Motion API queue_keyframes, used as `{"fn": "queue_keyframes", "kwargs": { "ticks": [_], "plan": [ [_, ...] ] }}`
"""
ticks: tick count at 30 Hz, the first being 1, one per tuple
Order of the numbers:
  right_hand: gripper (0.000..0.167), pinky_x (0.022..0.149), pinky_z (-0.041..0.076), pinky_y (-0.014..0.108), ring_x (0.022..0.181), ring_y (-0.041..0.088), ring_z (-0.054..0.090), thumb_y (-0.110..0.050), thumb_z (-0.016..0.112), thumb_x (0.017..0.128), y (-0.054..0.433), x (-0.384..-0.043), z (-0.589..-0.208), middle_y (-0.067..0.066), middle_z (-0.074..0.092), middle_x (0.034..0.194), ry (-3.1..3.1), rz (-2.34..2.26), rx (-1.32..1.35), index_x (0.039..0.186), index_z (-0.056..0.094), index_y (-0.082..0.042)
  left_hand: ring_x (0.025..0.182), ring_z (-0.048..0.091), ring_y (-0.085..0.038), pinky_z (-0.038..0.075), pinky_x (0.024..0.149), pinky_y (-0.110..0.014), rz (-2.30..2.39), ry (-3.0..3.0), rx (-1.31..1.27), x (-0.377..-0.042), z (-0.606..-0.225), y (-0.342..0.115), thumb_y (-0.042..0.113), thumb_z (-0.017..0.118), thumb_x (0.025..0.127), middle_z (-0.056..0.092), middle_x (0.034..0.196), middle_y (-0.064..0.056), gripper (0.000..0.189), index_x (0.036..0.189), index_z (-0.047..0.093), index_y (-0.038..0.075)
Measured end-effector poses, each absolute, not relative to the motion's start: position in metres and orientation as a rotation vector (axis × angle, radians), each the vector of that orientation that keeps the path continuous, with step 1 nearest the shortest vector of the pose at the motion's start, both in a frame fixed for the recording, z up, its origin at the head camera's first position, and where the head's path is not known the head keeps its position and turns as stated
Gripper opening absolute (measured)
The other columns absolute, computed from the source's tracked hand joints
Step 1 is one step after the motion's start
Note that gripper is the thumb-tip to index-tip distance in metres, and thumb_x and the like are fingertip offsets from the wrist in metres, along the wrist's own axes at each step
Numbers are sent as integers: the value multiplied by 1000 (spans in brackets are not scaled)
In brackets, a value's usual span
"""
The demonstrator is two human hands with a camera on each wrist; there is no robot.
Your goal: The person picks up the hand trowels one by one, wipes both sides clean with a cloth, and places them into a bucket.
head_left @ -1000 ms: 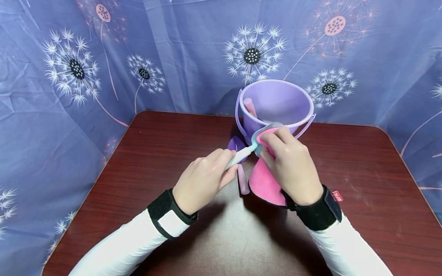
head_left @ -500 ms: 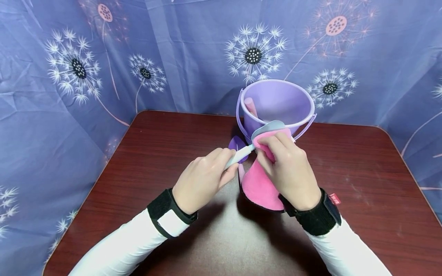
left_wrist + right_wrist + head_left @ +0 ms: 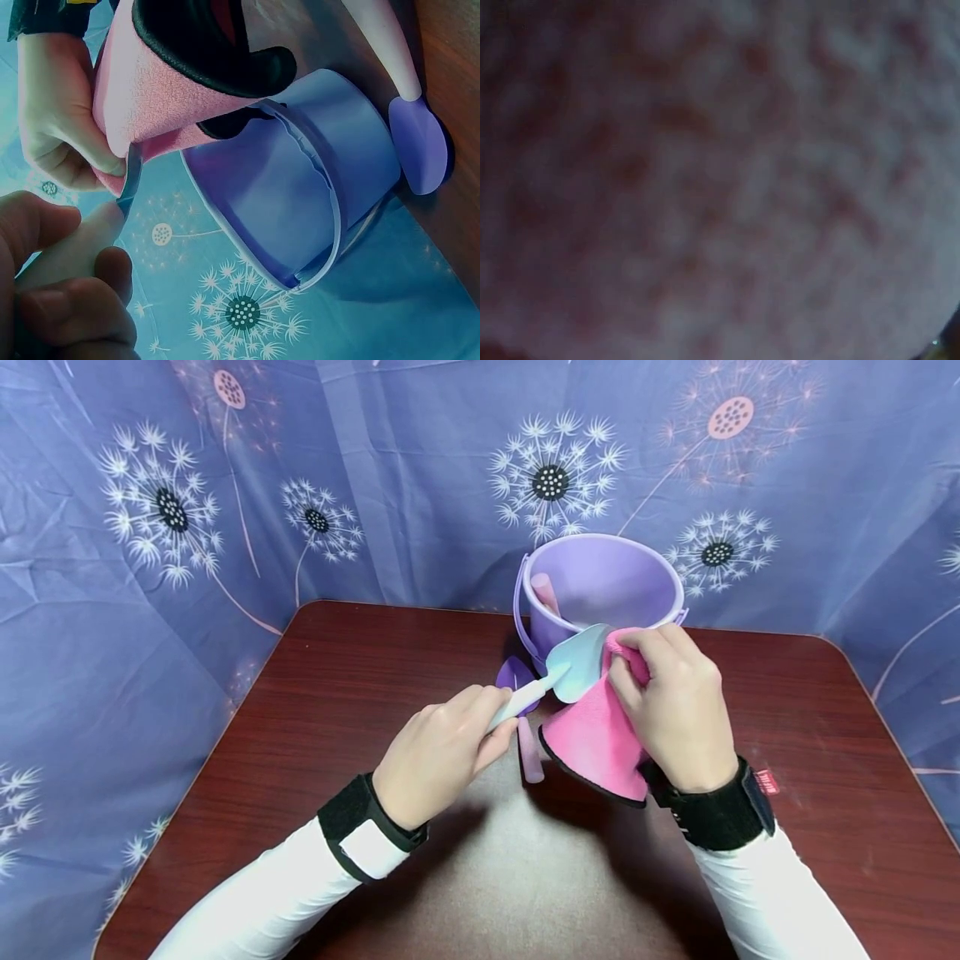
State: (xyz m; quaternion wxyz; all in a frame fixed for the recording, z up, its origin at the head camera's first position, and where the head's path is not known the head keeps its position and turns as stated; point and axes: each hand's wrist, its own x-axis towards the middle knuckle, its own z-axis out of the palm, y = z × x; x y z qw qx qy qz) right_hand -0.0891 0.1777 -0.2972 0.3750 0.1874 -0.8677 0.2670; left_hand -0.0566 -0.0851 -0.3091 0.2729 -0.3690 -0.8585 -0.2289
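Note:
My left hand (image 3: 442, 752) grips the pale handle of a toy shovel (image 3: 576, 664), its light blue blade pointing up and right in front of the bucket. A pink cloth (image 3: 596, 731) with black edging is pinched in my right hand (image 3: 678, 706) at the blade's right edge, its lower part hanging down. In the left wrist view the shovel's handle (image 3: 82, 232) lies between the left fingers and the blade shows edge-on against the cloth (image 3: 172, 97). Blurred pink fabric fills the right wrist view.
A purple bucket (image 3: 547, 631) stands at the back of the brown table (image 3: 360, 668), with a pink handle (image 3: 543, 592) leaning inside. Beside it on the table lies a small shovel with a purple blade (image 3: 512, 672) and pale pink handle (image 3: 530, 752). A blue floral curtain (image 3: 427, 485) hangs behind.
My right hand first slides the cloth slightly down over the blade, then moves right to its edge, uncovering most of the blade. My left hand stays nearly still with the shovel.

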Motion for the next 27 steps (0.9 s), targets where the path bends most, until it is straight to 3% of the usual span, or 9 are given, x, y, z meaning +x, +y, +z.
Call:
{"fn": "queue_keyframes", "kwargs": {
  "ticks": [14,21,27],
  "plan": [
    [13,71,58,41,75,22,63,-3,78,95,164,-79,-301,13,64,97,-2284,644,654,107,76,-2,55,51,-13,52,50,-32,-573,-2309,-971,-59,-308,-83,14,70,101,58,84,-4,20,116,64,1],
    [14,64,55,36,68,16,55,2,76,91,150,-71,-304,7,58,90,-2289,656,774,105,75,-3,57,53,-14,54,52,-34,-575,-2306,-953,-60,-308,-83,13,69,101,58,85,-6,21,116,64,0],
    [21,66,57,36,71,17,60,6,75,88,152,-67,-305,7,61,94,-2317,639,786,105,75,-5,57,53,-14,54,51,-34,-575,-2319,-957,-59,-307,-83,14,69,101,58,85,-5,20,116,64,1]
  ]
}}
